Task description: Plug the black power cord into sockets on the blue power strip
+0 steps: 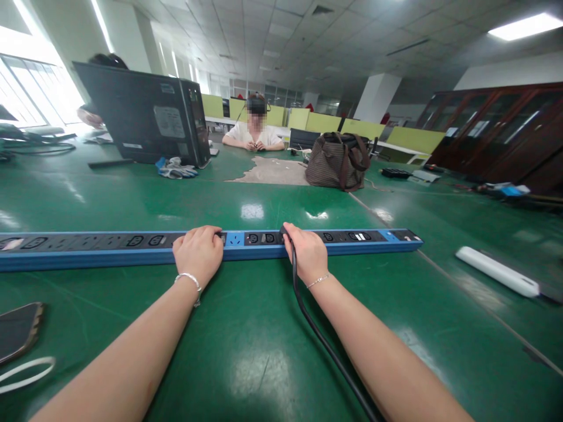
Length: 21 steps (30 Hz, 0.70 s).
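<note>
1. One long blue power strip (259,252), set with black sockets (270,238), is seen in the head view, laid across the green bench (220,328); with the right grip (308,251) taken as the clock's centre, it is stretched from nine o'clock to three.
2. The right grip is closed on a black plug (282,231), held at the strip's upper face; whether it is seated cannot be told, as the contact is hidden.
3. The left grip (199,253), at nine o'clock, is laid over the strip, touching it; whether it is clamped or merely rested there cannot be told.
4. A black cable (303,299) is trailed from the plug towards five o'clock, beside the right forearm (373,334); the plug could be dragged askew if the cable were caught by that arm.
5. The plug could be jammed at a slant, because the spot beneath it is covered.
6. The strip could be skidded on the smooth bench if it were pushed unevenly while the left grip was loosened.
7. Well apart, a phone (20,328) is placed between eight and nine o'clock, and a white bar-shaped object (497,271) near three.
</note>
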Each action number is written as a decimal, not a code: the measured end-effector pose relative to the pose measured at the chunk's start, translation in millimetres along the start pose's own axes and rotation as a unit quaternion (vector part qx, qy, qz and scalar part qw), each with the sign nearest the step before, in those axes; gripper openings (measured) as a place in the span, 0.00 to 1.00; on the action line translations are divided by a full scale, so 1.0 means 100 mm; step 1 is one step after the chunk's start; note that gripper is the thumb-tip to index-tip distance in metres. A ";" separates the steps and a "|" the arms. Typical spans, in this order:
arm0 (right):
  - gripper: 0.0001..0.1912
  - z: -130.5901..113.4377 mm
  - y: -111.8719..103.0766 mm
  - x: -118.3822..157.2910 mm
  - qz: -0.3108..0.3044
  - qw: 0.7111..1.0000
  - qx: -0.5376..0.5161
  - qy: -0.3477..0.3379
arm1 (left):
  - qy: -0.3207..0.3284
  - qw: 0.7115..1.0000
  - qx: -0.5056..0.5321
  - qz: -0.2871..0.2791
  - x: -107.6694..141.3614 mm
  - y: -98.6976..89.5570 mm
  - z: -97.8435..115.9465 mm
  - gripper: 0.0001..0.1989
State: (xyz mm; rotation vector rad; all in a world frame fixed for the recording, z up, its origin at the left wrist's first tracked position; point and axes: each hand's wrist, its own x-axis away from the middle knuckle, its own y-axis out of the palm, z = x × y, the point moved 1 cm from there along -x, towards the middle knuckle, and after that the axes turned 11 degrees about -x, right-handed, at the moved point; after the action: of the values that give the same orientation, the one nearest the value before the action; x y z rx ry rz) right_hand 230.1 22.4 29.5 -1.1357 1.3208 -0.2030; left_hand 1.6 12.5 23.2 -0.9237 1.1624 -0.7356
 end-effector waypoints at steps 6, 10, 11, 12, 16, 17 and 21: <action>0.18 -0.06 0.04 0.03 0.012 1.000 0.002 0.006 | 0.004 1.000 0.001 0.005 0.00 0.00 0.00 0.17; 0.18 -0.03 0.05 0.04 0.033 0.998 -0.030 0.044 | 0.001 1.000 0.000 0.005 0.00 0.01 0.00 0.18; 0.18 -0.01 0.05 0.04 0.040 0.997 -0.042 0.060 | 0.002 1.000 0.000 0.006 0.00 0.01 -0.01 0.18; 0.18 0.01 0.05 0.05 0.046 0.995 -0.054 0.076 | 0.002 1.000 -0.001 0.007 0.00 0.01 -0.01 0.18; 0.18 0.08 0.07 0.07 0.063 0.988 -0.086 0.114 | 0.006 1.000 -0.004 0.011 0.00 0.01 -0.01 0.18; 0.18 0.09 0.08 0.07 0.067 0.987 -0.089 0.117 | 0.006 1.000 -0.005 0.011 0.00 0.01 -0.01 0.18; 0.18 0.08 0.08 0.07 0.065 0.988 -0.084 0.110 | 0.000 1.000 -0.007 0.002 0.00 0.01 -0.01 0.17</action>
State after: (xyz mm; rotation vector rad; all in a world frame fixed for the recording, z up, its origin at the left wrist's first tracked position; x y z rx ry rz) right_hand 235.5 25.9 18.0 -1.1895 1.6263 -0.1248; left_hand 1.0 13.3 22.3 -0.9337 1.1711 -0.7252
